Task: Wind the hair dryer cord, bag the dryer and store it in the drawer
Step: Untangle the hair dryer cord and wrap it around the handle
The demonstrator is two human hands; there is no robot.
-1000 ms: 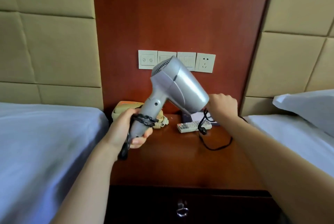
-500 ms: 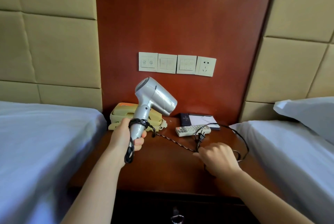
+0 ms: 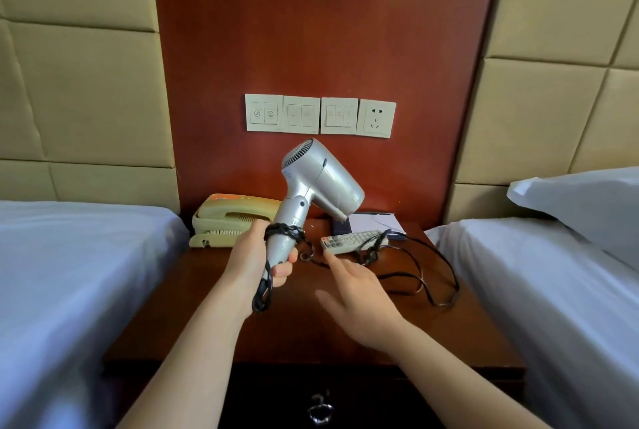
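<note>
- My left hand (image 3: 257, 255) clenches the upright handle of the hair dryer (image 3: 321, 179), cord (image 3: 283, 233) half-wound there.
- I see the right hand (image 3: 359, 293) empty, fingers spread, nearest the slack lying rightward.

Quick tally: one silver hair dryer (image 3: 321, 183), one black cord (image 3: 283, 232), one beige desk phone (image 3: 235, 217), one remote control (image 3: 349, 241), three switch plates (image 3: 263, 113) (image 3: 301, 114) (image 3: 339, 116), one wall socket (image 3: 376, 118), two beds (image 3: 69, 273) (image 3: 553, 307), one pillow (image 3: 581, 207), one drawer pull (image 3: 320, 409).
</note>
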